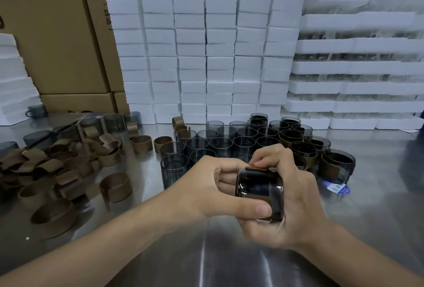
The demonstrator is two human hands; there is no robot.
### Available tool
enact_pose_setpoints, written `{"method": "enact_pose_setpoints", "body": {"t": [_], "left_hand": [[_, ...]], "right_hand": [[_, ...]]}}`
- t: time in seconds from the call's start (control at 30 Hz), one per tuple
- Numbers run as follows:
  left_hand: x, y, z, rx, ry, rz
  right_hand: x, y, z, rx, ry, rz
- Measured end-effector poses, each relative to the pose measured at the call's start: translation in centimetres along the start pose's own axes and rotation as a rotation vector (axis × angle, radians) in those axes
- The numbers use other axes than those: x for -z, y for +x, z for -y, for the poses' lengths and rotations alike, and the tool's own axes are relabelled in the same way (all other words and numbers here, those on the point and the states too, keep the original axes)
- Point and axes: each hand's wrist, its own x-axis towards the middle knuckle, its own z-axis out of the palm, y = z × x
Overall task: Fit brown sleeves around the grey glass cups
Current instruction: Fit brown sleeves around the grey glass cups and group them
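Where foam boxes point(220, 68) rise stacked, grey cups point(220, 144) crowd the steel table point(229, 263).

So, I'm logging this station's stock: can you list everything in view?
held cup: one, dark grey, on its side in both hands
held sleeve: one, brown, at that cup's top edge
bare cups: many, grey, mid-table behind the hands
sleeved cups: several, grey and brown, right of the bare ones
loose sleeves: many, brown, heaped at left
far cups: several, grey, behind the heap
foam blocks: many, white, stacked at back
foam trays: one stack, white, back right
boxes: several, brown, back left
label: one, blue, by the sleeved cups
table: one, shiny metal
left hand: grips held cup
right hand: grips held cup, fingers on held sleeve
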Motion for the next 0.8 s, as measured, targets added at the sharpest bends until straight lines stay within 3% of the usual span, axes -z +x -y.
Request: {"method": "enact_pose_setpoints", "body": {"t": [0.23,0.63,0.73,0.8], "left_hand": [[-0.1,0.0,-0.4,-0.037,0.054,0.014],[0.1,-0.8,-1.6,-0.075,0.287,0.118],[0.6,-0.5,-1.1,-0.072,0.353,0.096],[1.0,-0.3,-0.7,-0.036,0.386,0.101]], "right_hand": [[0.3,0.5,0.5,-0.018,-0.010,0.045],[0.2,0.1,1.3,-0.055,0.205,0.105],[0.9,0.3,1.3,-0.131,0.178,0.194],[1.7,0.7,1.4,-0.192,0.100,0.342]]}}
